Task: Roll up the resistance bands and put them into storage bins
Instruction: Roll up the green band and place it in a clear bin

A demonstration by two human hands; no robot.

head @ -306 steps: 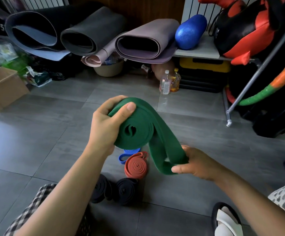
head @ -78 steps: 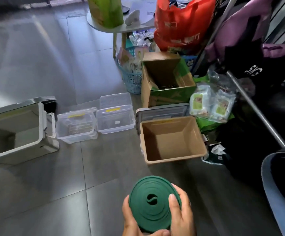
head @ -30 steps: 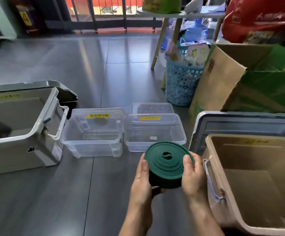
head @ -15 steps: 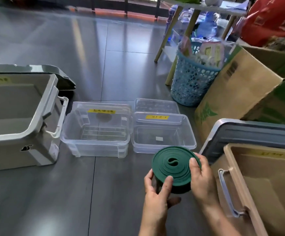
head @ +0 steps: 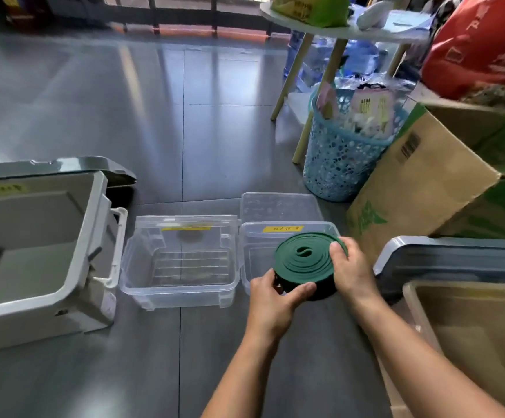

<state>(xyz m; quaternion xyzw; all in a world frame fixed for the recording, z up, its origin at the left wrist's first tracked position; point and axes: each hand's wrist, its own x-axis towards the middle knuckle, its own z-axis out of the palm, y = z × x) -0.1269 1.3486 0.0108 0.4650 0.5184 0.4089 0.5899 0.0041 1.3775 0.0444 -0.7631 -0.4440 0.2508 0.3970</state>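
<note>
I see the coiled green resistance band (head: 304,262) held flat between both grips. The left grip (head: 272,300) pinches its near edge, thumb on top, and the right grip (head: 352,267) curls round its right edge. The coil overlaps the near half of the small clear bin (head: 251,236) with the yellow label, just right of centre. A larger clear bin (head: 181,294) touches that one at its 9 o'clock, and a beige bin (head: 471,327) sits at 4 o'clock.
</note>
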